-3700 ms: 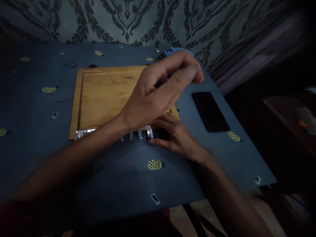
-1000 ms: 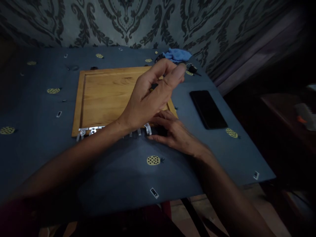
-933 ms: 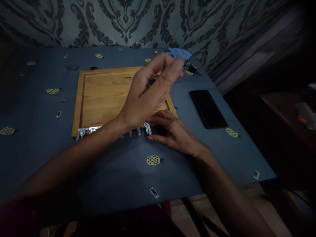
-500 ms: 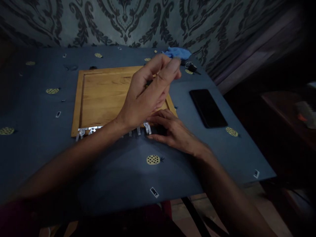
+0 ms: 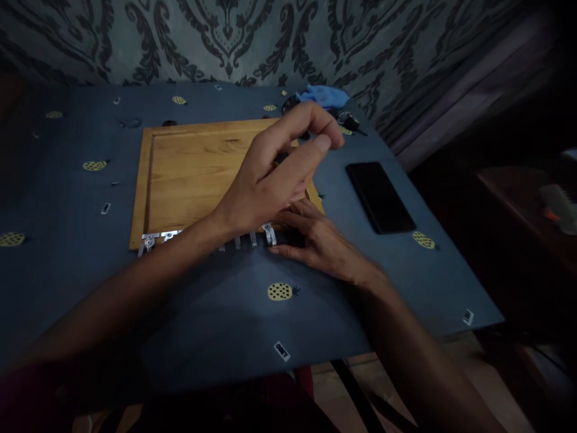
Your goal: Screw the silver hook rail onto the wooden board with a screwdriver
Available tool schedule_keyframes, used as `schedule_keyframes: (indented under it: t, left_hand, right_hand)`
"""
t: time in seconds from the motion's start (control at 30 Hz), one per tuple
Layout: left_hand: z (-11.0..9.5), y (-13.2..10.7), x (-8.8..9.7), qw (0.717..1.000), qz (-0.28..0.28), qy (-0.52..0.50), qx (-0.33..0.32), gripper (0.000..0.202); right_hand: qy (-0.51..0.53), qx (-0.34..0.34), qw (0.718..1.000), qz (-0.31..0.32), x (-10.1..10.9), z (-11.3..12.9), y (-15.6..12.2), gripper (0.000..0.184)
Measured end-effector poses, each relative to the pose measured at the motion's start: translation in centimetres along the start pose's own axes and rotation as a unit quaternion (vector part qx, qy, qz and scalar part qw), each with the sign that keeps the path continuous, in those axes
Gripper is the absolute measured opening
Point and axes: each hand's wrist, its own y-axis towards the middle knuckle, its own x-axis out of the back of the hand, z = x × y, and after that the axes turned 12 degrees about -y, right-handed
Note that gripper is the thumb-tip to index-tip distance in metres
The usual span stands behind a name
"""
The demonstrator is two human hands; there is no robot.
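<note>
A framed wooden board lies flat, with a row of small silver metal hooks along its near edge. My left hand is raised over the board's right part, its fingers curled around something dark that is mostly hidden; the thumb and index finger reach forward. Below it, my right hand is at the near right corner of the board. Its thumb and fingers close around the rightmost metal hook. My left hand covers some of the right fingertips, and my left forearm hides part of the hook row.
A black phone lies right of the board on the blue pineapple-print tablecloth. Behind the board are a blue cloth and a black key fob with a ring. A patterned curtain hangs along the back edge.
My left hand has shifted slightly right, and its index finger and thumb have changed position. My right hand stays in place at the rightmost hook.
</note>
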Motion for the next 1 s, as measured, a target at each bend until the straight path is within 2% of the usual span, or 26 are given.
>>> schedule_keyframes:
  t: [0.13, 0.27, 0.37, 0.5, 0.57, 0.7, 1.0]
  left_hand:
    - [-0.4, 0.1, 0.1, 0.999, 0.033, 0.030, 0.015, 0.019]
    - [-0.8, 0.1, -0.2, 0.995, 0.034, 0.088, 0.020, 0.025]
    - [-0.9, 0.0, -0.6, 0.994, -0.002, 0.108, 0.016, 0.029]
    - [-0.4, 0.0, -1.1, 0.996, -0.077, 0.053, 0.002, 0.032]
    - [0.0, 0.2, -1.2, 0.996, -0.087, 0.034, 0.000, 0.032]
    - [0.5, 0.5, -1.3, 0.998, -0.061, 0.002, -0.014, 0.031]
    - [0.6, 0.7, -1.3, 1.000, -0.029, -0.005, 0.009, 0.037]
  right_hand:
    - [-0.006, -0.002, 1.000, 0.000, 0.1, 0.1, 0.0, 0.044]
    - [-0.008, 0.008, 1.000, -0.005, 0.1, 0.1, -0.1, 0.047]
    - [-0.008, 0.013, 1.000, -0.012, 0.1, 0.1, -0.1, 0.045]
    - [-0.001, 0.010, 1.000, -0.002, 0.1, 0.0, 0.0, 0.040]
    - [0.002, 0.009, 1.000, 0.003, 0.1, 0.0, 0.1, 0.042]
    - [0.003, 0.013, 1.000, 0.000, 0.0, 0.0, 0.0, 0.046]
    - [-0.004, 0.010, 1.000, -0.021, -0.1, -0.2, 0.0, 0.044]
